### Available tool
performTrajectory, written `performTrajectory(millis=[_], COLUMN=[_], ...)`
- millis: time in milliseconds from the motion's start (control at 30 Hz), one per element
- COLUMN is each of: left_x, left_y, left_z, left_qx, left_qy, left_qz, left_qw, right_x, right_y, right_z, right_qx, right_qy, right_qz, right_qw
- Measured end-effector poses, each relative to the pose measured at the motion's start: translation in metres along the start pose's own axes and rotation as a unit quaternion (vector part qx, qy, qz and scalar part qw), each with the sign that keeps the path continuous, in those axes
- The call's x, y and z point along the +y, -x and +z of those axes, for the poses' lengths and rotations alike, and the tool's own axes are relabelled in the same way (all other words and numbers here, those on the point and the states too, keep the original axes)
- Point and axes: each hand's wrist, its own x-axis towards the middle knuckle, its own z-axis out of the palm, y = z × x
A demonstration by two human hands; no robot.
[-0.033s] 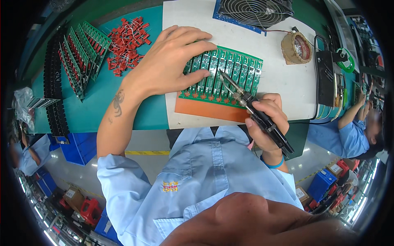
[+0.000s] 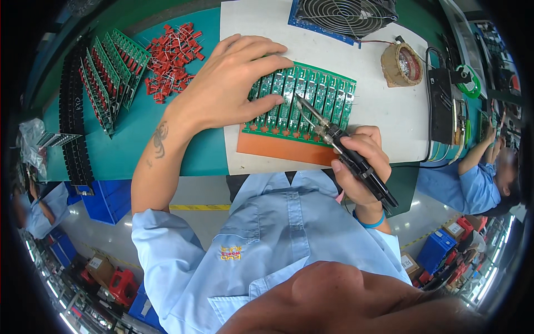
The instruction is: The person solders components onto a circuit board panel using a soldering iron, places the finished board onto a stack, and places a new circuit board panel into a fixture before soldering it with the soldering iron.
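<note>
My left hand [image 2: 236, 78] lies over the left end of a green circuit board panel [image 2: 328, 94], holding it with index finger at the far edge and thumb on its face. The covered end is hidden. My right hand [image 2: 364, 161] is closed around a black soldering iron [image 2: 359, 167] with a thin metal tube beside its tip. That tip points down at the middle of the panel, touching or just over it; I cannot tell which. Under the panel's near edge shows an orange-brown board [image 2: 278, 149], lying on a white sheet [image 2: 239, 158].
Red components with wire leads [image 2: 172, 61] are heaped on the green mat [image 2: 203, 158]. Several boards [image 2: 108, 72] stand upright by a black slotted strip [image 2: 72, 111]. A fan [image 2: 347, 16], a round brown pot [image 2: 401, 65] and a black holder [image 2: 442, 106] stand beyond. Co-workers sit both sides.
</note>
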Motion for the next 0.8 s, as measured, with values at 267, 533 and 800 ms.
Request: performTrajectory(millis=[267,533,800], left_x=[0.001,-0.001,-0.001], left_y=[-0.001,0.0,0.001], left_z=[0.007,0.012,0.013], left_qx=[0.022,0.027,0.028], left_qy=[0.003,-0.002,-0.004], left_qz=[0.005,0.001,-0.003], left_qw=[1.0,1.0,1.0], right_x=[0.0,0.0,0.002], right_y=[-0.007,-0.016,-0.021], right_z=[-0.002,-0.004,-0.007], right_qx=[-0.008,-0.021,-0.033], right_qy=[0.012,0.016,-0.001], right_qz=[-0.004,0.01,0.028], right_qw=[1.0,1.0,0.999])
